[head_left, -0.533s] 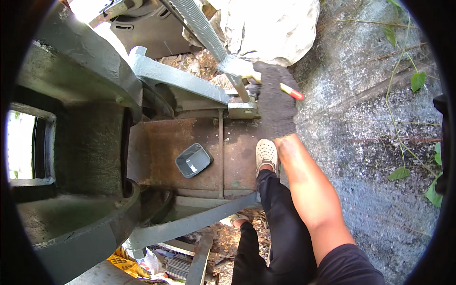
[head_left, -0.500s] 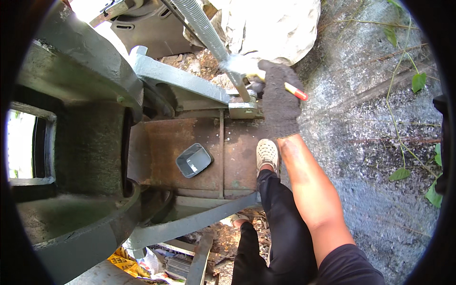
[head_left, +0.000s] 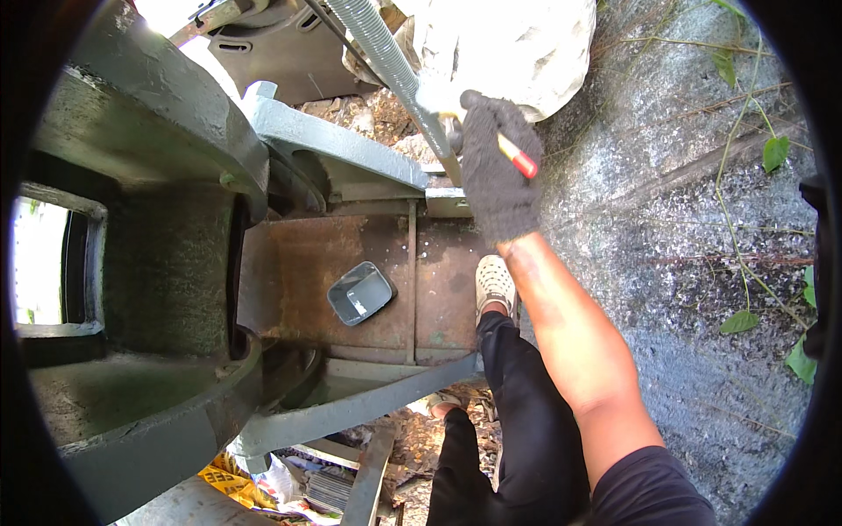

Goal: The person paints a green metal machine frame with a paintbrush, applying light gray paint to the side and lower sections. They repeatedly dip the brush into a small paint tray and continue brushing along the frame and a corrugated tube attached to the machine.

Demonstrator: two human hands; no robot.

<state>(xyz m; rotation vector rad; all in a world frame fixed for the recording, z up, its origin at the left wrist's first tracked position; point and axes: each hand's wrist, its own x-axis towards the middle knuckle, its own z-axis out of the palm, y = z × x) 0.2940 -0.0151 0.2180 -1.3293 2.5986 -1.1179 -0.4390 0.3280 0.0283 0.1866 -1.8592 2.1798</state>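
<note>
Reached a little farther up since the earlier frame: right hand [head_left: 497, 171], gloved, grip closed round a red-tipped tool [head_left: 517, 158] beside the ribbed hose [head_left: 386, 61] above the rusty plate [head_left: 351, 254]. Seemingly working at the hose joint; next calls for steady aim. Left hand out of sight.

Dark glove [head_left: 498, 175], yellow-red tool [head_left: 517, 158]

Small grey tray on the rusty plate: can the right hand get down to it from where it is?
Probably yes. The right hand, gloved and holding a red-tipped tool, has open space down to the grey tray; only the plate's low rib lies between.
</note>
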